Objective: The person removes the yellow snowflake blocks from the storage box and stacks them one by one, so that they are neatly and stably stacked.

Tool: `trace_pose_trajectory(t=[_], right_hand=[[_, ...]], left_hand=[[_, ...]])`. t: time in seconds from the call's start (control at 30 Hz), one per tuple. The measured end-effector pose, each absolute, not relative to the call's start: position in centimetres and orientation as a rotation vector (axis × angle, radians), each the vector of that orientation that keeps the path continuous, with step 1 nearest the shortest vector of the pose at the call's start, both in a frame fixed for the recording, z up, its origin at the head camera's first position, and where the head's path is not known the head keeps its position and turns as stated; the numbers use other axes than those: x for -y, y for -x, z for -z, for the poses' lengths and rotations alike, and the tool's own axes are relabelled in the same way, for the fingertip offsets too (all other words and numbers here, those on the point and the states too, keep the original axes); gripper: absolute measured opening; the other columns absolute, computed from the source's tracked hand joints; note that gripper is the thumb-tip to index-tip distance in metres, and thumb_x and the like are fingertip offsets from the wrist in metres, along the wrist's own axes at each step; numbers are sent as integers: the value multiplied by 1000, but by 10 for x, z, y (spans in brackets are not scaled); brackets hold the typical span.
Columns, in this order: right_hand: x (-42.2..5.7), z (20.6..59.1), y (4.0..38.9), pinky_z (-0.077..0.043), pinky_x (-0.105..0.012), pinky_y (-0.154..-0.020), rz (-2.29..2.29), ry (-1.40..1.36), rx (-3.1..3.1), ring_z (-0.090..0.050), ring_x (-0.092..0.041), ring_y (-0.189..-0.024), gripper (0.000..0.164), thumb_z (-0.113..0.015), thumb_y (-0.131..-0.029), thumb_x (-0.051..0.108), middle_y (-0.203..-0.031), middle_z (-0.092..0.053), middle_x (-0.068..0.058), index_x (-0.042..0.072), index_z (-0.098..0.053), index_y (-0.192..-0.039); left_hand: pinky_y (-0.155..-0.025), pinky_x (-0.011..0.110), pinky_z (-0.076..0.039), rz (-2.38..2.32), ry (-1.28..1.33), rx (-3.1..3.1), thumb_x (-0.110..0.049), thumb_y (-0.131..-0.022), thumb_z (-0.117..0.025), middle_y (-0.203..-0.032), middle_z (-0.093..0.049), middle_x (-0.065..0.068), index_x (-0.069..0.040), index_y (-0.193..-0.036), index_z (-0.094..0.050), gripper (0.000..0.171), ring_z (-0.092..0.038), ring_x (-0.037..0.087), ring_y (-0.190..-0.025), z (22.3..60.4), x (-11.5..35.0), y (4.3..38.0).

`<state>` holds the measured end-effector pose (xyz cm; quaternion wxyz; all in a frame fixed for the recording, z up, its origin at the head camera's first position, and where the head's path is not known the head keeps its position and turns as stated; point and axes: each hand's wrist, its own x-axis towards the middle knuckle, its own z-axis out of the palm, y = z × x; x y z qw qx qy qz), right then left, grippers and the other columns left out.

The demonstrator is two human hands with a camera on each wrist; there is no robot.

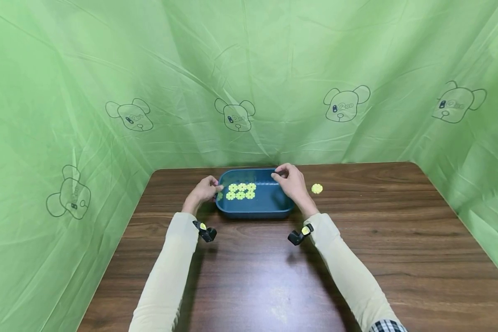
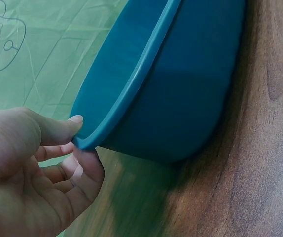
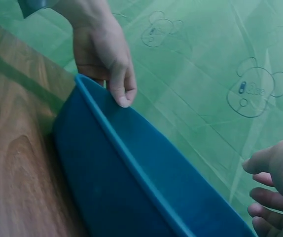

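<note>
A blue plastic tray (image 1: 269,203) stands on the wooden table and holds several yellow flower-shaped discs (image 1: 240,191) in its left half. My left hand (image 1: 216,188) pinches the tray's left rim (image 2: 131,89), thumb on top and fingers underneath, as the left wrist view shows. My right hand (image 1: 279,173) hovers at the tray's far right corner. In the right wrist view its thumb and fingers (image 3: 260,197) are loosely spread beside the rim (image 3: 131,168), with nothing between them. One more yellow disc (image 1: 317,188) lies on the table to the right of the tray.
The brown wooden table (image 1: 398,240) is ringed by a green sheet (image 1: 274,69) printed with bear faces, close behind the tray and along both sides. A small black camera sits on each wrist.
</note>
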<state>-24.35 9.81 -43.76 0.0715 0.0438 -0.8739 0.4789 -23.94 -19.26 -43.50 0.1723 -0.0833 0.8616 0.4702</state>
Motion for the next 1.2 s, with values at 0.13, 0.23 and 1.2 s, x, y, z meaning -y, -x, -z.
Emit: trace_pose_trajectory(t=[0.13,0.23,1.2], right_hand=[[-89,441,242,-45,-34,-77,-1460,-176,2620,-55,-23,-88,21,-69,-89,24,-99,-60,-12,8,-63,-101],[-83,446,240,-46,-34,-78,-1458,-210,2640,-55,-22,-88,21,-69,-89,25,-99,-58,-10,9,-62,-101],[-47,473,259,-48,-42,-88,-1362,-379,3075,-56,-27,-109,29,-66,-91,21,-118,-61,-12,8,-62,-117]], left_hand=[[-88,50,-50,-1339,231,-2447,-20,-99,-53,-94,-46,12,-5,-106,-43,19,-53,29,-85,435,193,239],[-89,51,-50,-1345,232,-2445,-19,-99,-53,-94,-45,12,-5,-106,-44,18,-53,29,-86,435,193,240],[-89,49,-50,-1332,252,-2445,-21,-100,-52,-98,-46,13,-6,-105,-43,19,-54,29,-89,433,192,239]])
